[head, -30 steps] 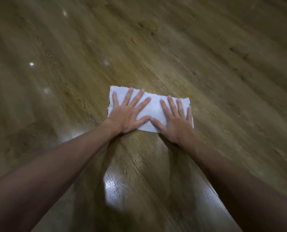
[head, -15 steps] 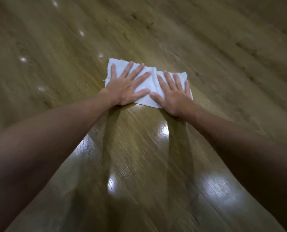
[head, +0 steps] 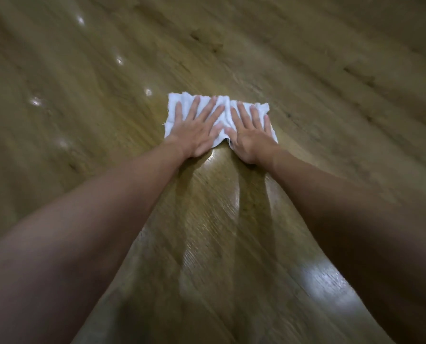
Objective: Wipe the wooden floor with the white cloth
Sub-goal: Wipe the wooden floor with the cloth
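Head camera looks down at a wooden floor (head: 331, 70) with brown planks. On the far left, small bright spots (head: 35, 101) of light shine on the wood. Next comes the left hand (head: 194, 130), flat with fingers spread wide — it grasps nothing, it just presses down on the white cloth (head: 182, 103). The cloth lies on the floor in the middle of the picture, a bit wrinkled between the two hands. Its edges look rough. Just to the right is the right hand (head: 251, 135), also flat and open, pressing on the same cloth. Both bare arms reach forward from the bottom corners. Between the arms the floor looks shiny — a pale glare (head: 323, 284) sits low on the right. No words or labels can be read anywhere.
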